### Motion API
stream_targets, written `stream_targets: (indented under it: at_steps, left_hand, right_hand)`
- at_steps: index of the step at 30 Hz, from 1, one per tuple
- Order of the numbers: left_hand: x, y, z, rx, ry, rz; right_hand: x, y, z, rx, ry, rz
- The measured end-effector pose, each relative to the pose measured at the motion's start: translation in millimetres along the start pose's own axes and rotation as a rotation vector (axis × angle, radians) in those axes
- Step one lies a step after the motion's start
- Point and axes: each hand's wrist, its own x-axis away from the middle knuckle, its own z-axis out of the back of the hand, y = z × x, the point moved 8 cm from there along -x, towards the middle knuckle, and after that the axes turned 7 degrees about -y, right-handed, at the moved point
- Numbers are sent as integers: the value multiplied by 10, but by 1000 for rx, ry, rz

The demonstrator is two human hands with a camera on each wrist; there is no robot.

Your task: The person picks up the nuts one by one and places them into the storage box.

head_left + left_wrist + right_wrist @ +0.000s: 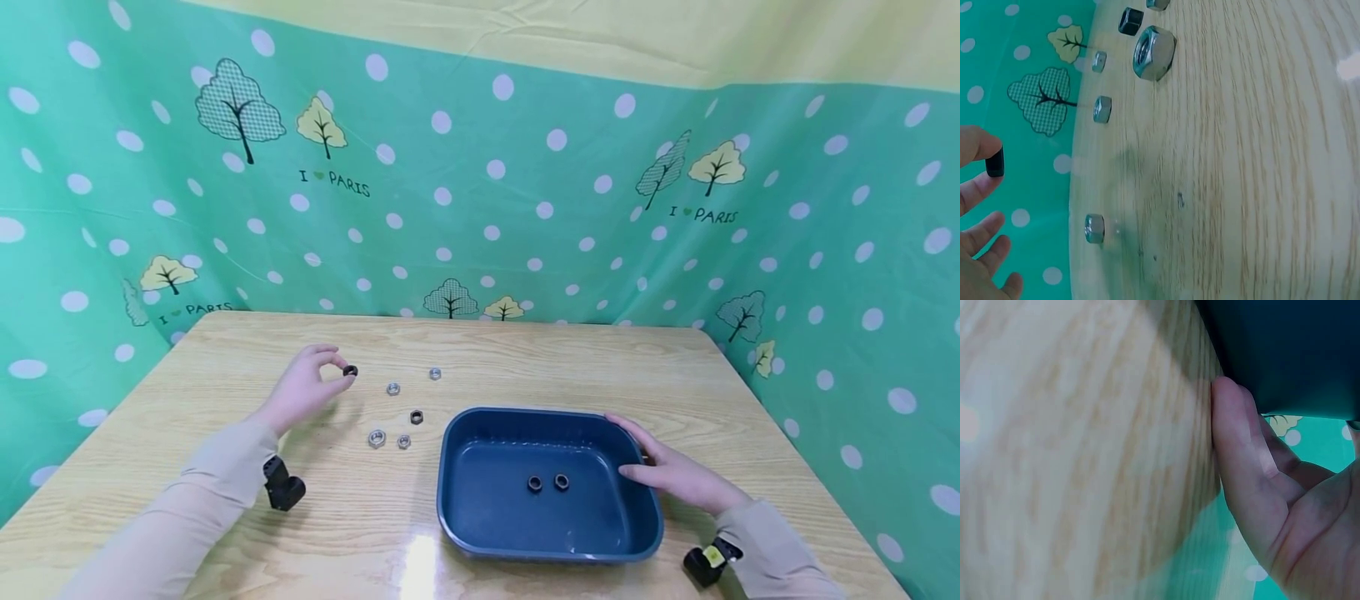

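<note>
Okay, head view: left hand (303,390) pinches black nut (350,372) at thumb and fingertip, left of loose nuts (377,438); right hand (667,471) grips blue tub (495,510) on its right side, thumb inside. Left wrist: same pinch, other fingers spread. Right wrist: fingers against tub's outer wall.

Nuts (417,422) are black or silver, tray (510,517) navy, cloth (480,192) dotted green.

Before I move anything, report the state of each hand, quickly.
Left hand: holding a black nut, pinched between thumb and finger.
Right hand: holding the blue bin by its right side, thumb inside.
</note>
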Motion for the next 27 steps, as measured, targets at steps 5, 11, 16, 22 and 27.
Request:
stream_targets:
  at_steps: [5,11,16,22,27]
  left_hand:
    - [-33,61,-41,-9,-8,-14]
    - [-67,156,-91,-8,-24,-29]
    - [-80,247,-123,-2,-33,-41]
    - [-108,341,-169,8,-30,-69]
    - [-107,414,-213,16,-19,-86]
  right_hand:
    - [2,2,-6,-3,2,0]
    - [-1,1,1,-4,2,-12]
    - [-7,8,13,-1,4,-16]
    - [-7,12,10,-8,1,-10]
    - [-8,17,5,-12,-5,-7]
